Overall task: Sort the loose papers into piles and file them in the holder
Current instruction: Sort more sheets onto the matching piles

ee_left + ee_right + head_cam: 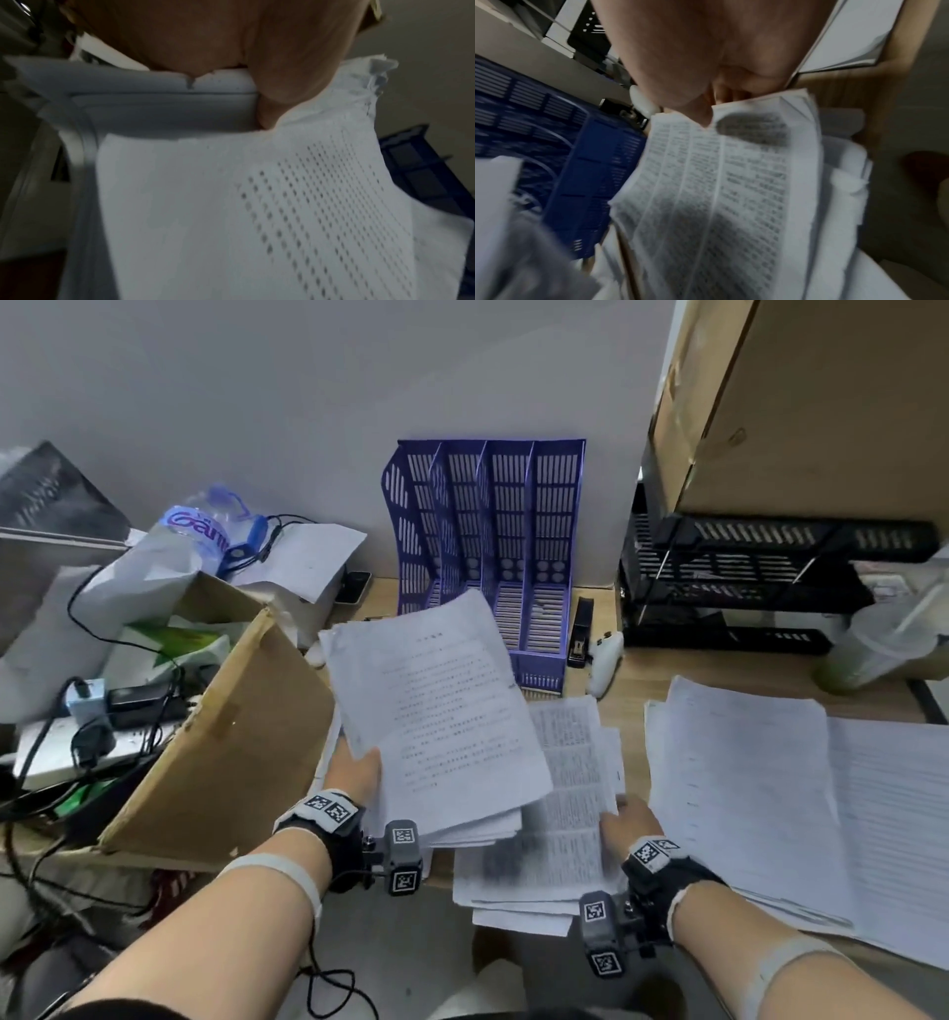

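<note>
My left hand (359,770) grips a sheaf of printed sheets (436,706) by its lower left edge and holds it lifted and tilted above the desk; in the left wrist view the thumb (285,81) pinches that sheaf (205,203). My right hand (624,819) pinches the right edge of a densely printed stack (565,803) lying at the desk's front, seen closer as the columned pages (718,192) under the right hand (700,97). The purple file holder (493,546) stands empty against the wall, behind the lifted sheaf.
A big pile of papers (770,803) covers the desk on the right. A cardboard box (226,742) leans at the left among cables and bags. A black stapler (580,631) and a white object (606,660) lie beside the holder. A black rack (744,577) stands right.
</note>
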Demonstrator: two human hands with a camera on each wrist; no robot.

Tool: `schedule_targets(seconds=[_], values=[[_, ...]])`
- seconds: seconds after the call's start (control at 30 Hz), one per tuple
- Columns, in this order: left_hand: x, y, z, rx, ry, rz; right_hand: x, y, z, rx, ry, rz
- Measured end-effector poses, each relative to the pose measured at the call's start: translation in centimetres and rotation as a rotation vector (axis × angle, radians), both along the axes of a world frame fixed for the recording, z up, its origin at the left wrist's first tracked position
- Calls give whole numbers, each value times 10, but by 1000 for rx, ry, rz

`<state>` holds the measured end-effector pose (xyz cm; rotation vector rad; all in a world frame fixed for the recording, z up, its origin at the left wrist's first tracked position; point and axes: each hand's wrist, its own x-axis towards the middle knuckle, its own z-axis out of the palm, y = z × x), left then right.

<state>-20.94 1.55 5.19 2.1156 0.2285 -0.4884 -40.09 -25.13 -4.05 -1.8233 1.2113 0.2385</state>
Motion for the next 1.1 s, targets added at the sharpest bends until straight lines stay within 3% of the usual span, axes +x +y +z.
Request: schedule_targets(seconds=[0.1, 0.17, 0.23, 0.3, 0.37, 0.53, 0.63, 0.73, 0.8, 0.9, 1.0, 1.1], values=[[-1, -18, -33, -70, 110, -194, 10, -3, 36, -68, -184, -174], [1, -28, -72, -101, 186, -283, 14, -4, 60, 104, -241, -48], [-10, -43, -80, -124, 233, -345, 12, -3, 70, 206, -205, 59], [-22, -56, -77, -114, 250, -401, 7, -5, 66, 67, -151, 79], [-31, -63, -74, -63, 253, -414, -1, -9, 58, -27, -63, 27], [-43, -75, -74, 61, 319, -434, -24, -23, 30, -5, 44, -61], [-40, -76, -78, 86, 267, -430, -35, -29, 27, 14, 60, -86], [-32, -80, -80, 65, 209, -300, -40, -33, 33, 54, 23, -132], [-27, -86, -74, 164, 54, -235, -41, -35, 35, 92, -10, -161], [-23, -101, -61, 307, -131, -315, -42, -36, 36, 178, -45, -170], [-28, -124, -58, 160, 105, -471, -45, -37, 38, 295, -114, -163], [-39, -139, -67, 199, 289, -569, -46, -34, 40, 339, -110, -97]])
